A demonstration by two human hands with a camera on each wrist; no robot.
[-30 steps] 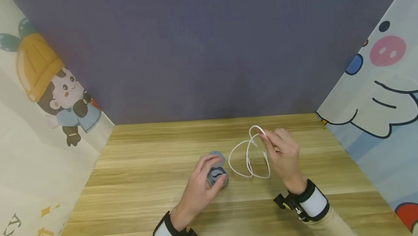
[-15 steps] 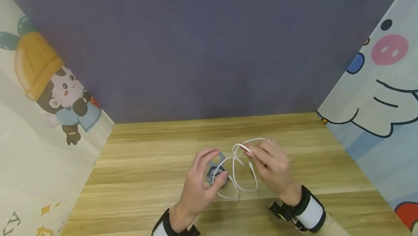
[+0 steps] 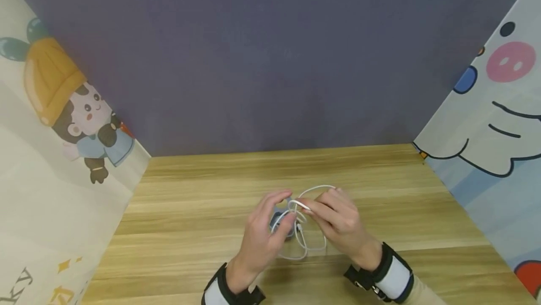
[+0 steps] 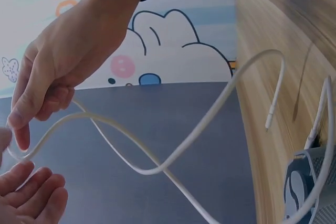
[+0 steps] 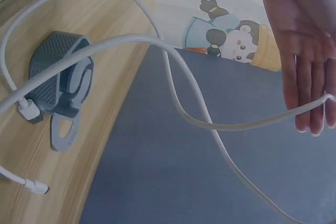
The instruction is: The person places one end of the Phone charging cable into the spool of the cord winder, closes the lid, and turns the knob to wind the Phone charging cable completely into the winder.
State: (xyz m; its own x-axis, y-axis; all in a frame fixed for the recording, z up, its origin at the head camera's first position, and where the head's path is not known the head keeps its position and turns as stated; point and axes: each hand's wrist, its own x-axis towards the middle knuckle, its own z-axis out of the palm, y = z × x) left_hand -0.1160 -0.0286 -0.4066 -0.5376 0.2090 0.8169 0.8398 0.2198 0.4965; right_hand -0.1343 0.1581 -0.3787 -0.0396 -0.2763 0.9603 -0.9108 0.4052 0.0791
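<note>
Head view: my right hand (image 3: 341, 227) is pinching a white charging cable (image 5: 136, 39) between thumb and forefinger, above the tabletop (image 3: 203, 230); loops are drooping from the pinch and crossing one another. My left hand (image 3: 265, 230) is hovering just beside it, thumb held apart, the other fingers nearly straight and lying close together. Right wrist view: cable is running across in front of those fingers; whether it is touching them, I cannot tell.

Blue-grey case (image 5: 77, 80), textured on its outer sides, is resting on the tabletop, apart from both hands; from above it is showing through the gap between my left thumb and forefinger. Its ring-shaped flap (image 5: 61, 144) is standing out from the body. One cable connector (image 5: 29, 110) is hanging near the case, contact unclear; another connector (image 5: 35, 185) is dangling farther off.

Black-and-white straps are circling both wrists. Behind, a dark blue-grey panel (image 3: 270, 61) is rising from the tabletop's far edge; a cartoon figure in a yellow hat (image 3: 52, 84) is decorating the left wall.
</note>
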